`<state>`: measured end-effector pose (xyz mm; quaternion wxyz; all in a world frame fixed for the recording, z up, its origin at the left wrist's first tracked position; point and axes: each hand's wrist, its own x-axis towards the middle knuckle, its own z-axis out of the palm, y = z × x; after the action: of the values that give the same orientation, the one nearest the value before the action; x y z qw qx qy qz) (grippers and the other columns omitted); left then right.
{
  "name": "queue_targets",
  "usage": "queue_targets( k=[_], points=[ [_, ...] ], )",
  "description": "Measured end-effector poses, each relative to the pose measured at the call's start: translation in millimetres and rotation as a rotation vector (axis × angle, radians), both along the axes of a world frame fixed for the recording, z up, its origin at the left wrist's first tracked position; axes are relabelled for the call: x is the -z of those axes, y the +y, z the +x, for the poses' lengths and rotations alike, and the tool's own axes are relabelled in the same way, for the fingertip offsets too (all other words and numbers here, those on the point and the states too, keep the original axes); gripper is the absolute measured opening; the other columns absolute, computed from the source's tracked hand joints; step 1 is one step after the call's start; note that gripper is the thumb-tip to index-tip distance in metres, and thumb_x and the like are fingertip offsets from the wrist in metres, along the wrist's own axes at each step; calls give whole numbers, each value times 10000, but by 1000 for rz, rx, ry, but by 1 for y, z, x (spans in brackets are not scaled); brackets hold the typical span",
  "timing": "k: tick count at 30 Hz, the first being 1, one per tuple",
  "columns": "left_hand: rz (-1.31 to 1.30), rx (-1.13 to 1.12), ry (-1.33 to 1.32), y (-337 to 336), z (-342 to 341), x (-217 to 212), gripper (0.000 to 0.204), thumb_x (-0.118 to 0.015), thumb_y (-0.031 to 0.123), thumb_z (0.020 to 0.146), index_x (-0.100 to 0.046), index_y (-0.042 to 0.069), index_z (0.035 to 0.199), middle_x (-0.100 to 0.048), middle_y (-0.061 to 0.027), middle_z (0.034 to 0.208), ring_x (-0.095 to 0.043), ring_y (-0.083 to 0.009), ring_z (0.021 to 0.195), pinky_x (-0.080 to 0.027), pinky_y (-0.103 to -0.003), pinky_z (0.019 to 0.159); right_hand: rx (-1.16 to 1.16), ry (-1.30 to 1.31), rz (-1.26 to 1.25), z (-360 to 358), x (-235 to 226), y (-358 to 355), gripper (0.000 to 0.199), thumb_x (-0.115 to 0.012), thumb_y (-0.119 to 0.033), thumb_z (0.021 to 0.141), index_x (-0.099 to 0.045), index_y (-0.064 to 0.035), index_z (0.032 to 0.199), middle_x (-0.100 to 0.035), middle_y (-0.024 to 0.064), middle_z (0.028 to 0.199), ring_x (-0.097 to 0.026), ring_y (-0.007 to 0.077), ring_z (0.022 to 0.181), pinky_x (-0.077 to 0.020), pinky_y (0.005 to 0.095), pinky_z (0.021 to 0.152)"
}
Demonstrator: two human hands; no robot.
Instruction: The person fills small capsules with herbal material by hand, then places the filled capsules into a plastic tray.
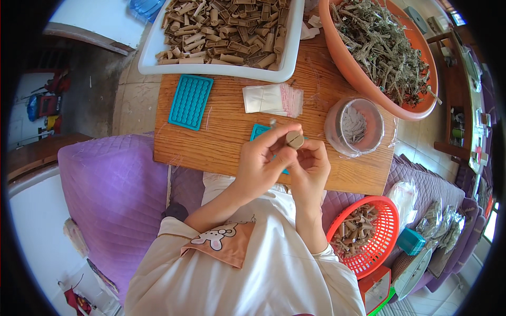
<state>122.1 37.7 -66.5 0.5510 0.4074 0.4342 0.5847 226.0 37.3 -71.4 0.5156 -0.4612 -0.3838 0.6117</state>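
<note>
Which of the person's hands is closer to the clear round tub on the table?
Right. The right hand is left of the tub and nearer the body, not touching it; the left hand is farther left.

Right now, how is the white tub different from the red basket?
The white tub has straight sides and rounded corners; the red basket is round. The tub's visible walls are solid, while the basket's are full of holes. The tub sits on the wooden table; the basket is off it, by the person's right side. Both hold brown pieces.
</note>
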Motion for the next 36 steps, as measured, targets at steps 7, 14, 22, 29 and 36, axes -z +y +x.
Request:
queue_targets(
  k=[7,14,22,29,36],
  points=[
    [320,-82,427,-1,0,2,321,-511,265,844,-507,-8,1012,-586,-123,868,-581,-247,773,-449,-336,780,-262,-549,322,-1,-9,2,142,-567,30,706,-516,39,839,-544,130,690,-568,227,583,-452,280,503],
    [136,-66,128,-5,5,8,396,-413,363,881,-473,-9,1000,-570,-119,873,-559,-198,801,-422,-310,783,-154,-515,390,-12,6,0,136,-585,3,712,-504,39,814,-520,105,660,-507,207,504,-405,262,443],
    [37,229,103,2,-6,12,466,-363,421,883,-405,5,1087,-491,-114,998,-472,-213,1029,-403,-315,850,-260,-606,261,8,0,11,237,-653,-54,677,-540,31,867,-542,105,683,-530,206,548,-439,279,511],
    [-208,75,-266,-7,-14,21,386,-339,386,900,-404,40,1060,-512,-85,885,-532,-163,852,-469,-290,736,-60,-919,153,86,-14,73,112,-600,-47,718,-573,0,816,-586,145,693,-582,233,605,-448,287,558],
    [-315,106,-253,-12,-32,25,403,-340,412,899,-427,46,1043,-459,-9,741,-367,-50,550,-294,-166,473,-389,-1662,190,114,34,126,141,-557,-77,718,-599,22,810,-584,221,756,-561,377,698,-445,427,661]
  ],
)
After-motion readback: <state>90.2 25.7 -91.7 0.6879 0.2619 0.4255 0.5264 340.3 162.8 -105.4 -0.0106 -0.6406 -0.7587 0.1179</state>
